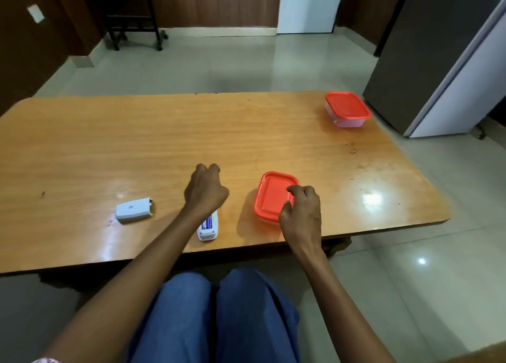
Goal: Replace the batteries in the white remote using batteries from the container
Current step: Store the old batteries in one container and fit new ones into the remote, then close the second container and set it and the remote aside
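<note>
Reaching for the near red-lidded container point(275, 195) at four o'clock on the surface point(164, 143), the right hand point(301, 212) curls loosely, gripping nothing. Pinching the lid's corner should lift it. The left hand point(205, 190) hovers open-fingered above the white remote point(208, 227), its batteries exposed.

Wooden table point(164, 143), glossy, with dark specks toward its right end. Grey refrigerator point(427, 69) stands at far right on pale tiled floor point(219, 61). Black wheeled stand point(131, 25) at far left, against brown panelled wall point(219, 3).
</note>
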